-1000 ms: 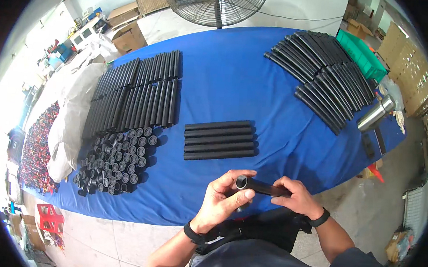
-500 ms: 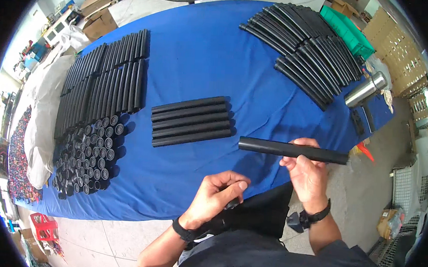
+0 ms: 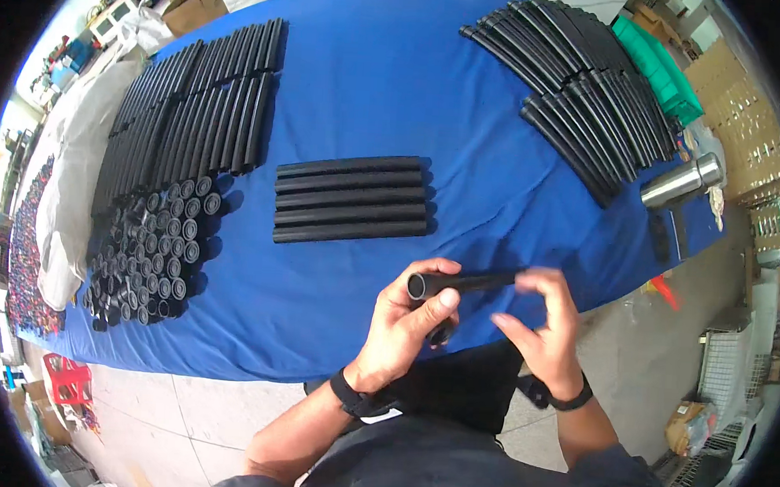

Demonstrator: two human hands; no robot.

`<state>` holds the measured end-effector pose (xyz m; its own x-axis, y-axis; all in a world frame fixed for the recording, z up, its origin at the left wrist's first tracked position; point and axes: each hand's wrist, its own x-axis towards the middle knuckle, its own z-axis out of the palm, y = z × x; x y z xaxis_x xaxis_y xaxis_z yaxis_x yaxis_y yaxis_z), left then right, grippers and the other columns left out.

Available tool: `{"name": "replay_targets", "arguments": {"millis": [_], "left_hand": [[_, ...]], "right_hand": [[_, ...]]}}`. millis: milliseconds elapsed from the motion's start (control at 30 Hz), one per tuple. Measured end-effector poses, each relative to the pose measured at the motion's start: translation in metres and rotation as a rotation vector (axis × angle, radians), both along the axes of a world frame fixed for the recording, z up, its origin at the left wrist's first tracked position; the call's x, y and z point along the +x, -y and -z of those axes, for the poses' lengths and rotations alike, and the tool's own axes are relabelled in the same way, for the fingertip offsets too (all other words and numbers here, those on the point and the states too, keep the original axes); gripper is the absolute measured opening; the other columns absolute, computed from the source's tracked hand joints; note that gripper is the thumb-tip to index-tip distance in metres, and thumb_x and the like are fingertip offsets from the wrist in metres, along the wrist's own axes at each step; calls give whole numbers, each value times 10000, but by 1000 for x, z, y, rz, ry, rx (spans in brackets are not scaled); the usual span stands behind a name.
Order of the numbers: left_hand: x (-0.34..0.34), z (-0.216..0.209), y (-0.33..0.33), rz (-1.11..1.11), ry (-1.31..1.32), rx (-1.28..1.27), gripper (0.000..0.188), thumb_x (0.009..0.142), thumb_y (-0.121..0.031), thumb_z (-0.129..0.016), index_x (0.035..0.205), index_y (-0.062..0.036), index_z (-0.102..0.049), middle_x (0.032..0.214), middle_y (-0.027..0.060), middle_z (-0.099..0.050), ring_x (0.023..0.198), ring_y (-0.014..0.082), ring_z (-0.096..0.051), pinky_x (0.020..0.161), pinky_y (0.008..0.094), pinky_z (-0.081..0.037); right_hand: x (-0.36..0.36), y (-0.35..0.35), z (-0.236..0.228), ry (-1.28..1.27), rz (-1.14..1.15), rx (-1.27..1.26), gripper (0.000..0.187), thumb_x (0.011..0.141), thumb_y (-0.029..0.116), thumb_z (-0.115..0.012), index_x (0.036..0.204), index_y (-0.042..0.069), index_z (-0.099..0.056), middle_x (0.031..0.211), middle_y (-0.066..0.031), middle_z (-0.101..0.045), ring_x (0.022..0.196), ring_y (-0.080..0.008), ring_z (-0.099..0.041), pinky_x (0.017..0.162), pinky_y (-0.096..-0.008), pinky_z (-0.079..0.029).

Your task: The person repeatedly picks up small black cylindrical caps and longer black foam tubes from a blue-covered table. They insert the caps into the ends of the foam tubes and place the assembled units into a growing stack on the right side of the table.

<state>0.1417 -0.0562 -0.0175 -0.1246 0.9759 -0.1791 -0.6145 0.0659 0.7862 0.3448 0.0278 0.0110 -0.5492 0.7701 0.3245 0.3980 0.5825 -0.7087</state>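
A black tube [image 3: 485, 283] lies across my left hand [image 3: 394, 327], held near its open round end between thumb and fingers. Below it, a small black part [image 3: 441, 334], probably an end cap, also sits in that hand, mostly hidden by the fingers. My right hand [image 3: 544, 331] is at the tube's far end with thumb and fingers spread; its fingertips are smeared by motion, so contact with the tube is unclear. Beyond the hands, several black tubes [image 3: 353, 193] lie side by side on the blue cloth [image 3: 363, 83].
At left are rows of black tubes [image 3: 211, 119] and a heap of round black caps [image 3: 156, 249]. Far right hold stacked capped tubes [image 3: 583, 95], a green bin [image 3: 659, 68] and a steel cylinder-headed tool [image 3: 680, 179]. A red stool [image 3: 67, 378] stands on the floor.
The tube has moved left from my right hand into my left hand's grip. My right hand has loosened and its fingers have spread. The view has shifted slightly.
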Motion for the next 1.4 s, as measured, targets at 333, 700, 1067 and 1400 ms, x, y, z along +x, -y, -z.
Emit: {"name": "replay_targets", "arguments": {"millis": [333, 700, 1067, 1400], "left_hand": [[-25, -30, -3, 241, -69, 106, 348, 938, -197, -760, 1231, -45, -651, 835, -3, -652, 712, 71, -605, 654, 230, -480], [-21, -7, 17, 276, 12, 118, 363, 925, -195, -780, 1234, -54, -651, 815, -34, -626, 717, 44, -593, 633, 218, -465], [-19, -3, 30, 267, 26, 96, 368, 917, -173, -785, 1237, -57, -646, 813, -35, -620, 690, 41, -580, 608, 210, -450], [-40, 34, 11, -95, 506, -75, 442, 1053, -547, -455, 1076, -123, -574, 794, 35, -567, 585, 117, -443, 448, 229, -305]], "right_hand": [[23, -3, 13, -83, -275, -804, 291, 934, 130, -709, 1169, 9, -588, 988, -89, -692, 894, -168, -673, 815, -317, -532], [25, 34, 23, 121, -183, -693, 411, 838, 238, -858, 1069, 12, -605, 900, -57, -646, 838, -121, -613, 723, -286, -494], [31, 39, 33, 24, -257, -736, 347, 935, 226, -755, 1131, 1, -578, 903, -38, -636, 785, -115, -622, 738, -285, -524], [10, 59, 37, -311, -128, -1013, 460, 1053, 389, -554, 1298, 7, -481, 895, -62, -599, 654, -105, -567, 573, -255, -473]]}}
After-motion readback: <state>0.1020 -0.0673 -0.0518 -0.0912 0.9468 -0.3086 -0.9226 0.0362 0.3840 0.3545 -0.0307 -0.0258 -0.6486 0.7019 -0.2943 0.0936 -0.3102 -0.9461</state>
